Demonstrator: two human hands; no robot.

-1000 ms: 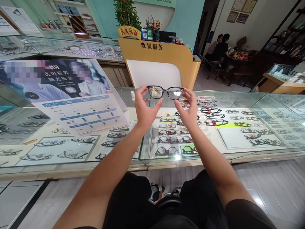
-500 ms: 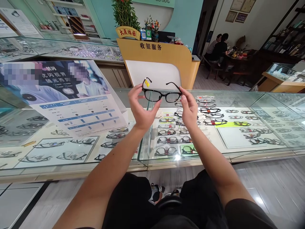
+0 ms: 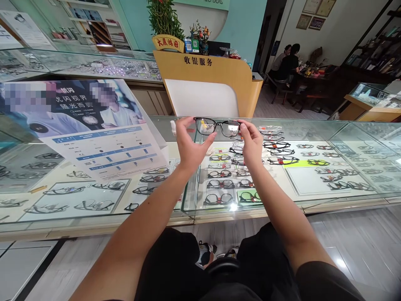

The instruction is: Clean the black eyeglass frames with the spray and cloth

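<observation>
Both hands hold a pair of black-framed eyeglasses (image 3: 218,123) up over the glass display counter. My left hand (image 3: 191,142) grips the frame's left end, thumb beneath the left lens and fingers behind. At the right end, my right hand (image 3: 251,142) pinches the frame between thumb and fingers. The lenses face me, and the temples are mostly hidden behind the frame. A yellow tag (image 3: 205,125) shows through the left lens. Below the hands, rows of eyeglasses (image 3: 220,184) lie inside the glass counter (image 3: 266,209).
A printed advertising stand (image 3: 119,150) is on the counter to my left. Beyond the counter are a yellow cashier desk (image 3: 206,67) with a white chair back or panel (image 3: 203,96), and a potted plant (image 3: 164,21). Two people (image 3: 288,62) sit at a table far right.
The eyeglasses have tilted in my hands, so the temples no longer stick up above the frame. Both hands have shifted slightly right and turned.
</observation>
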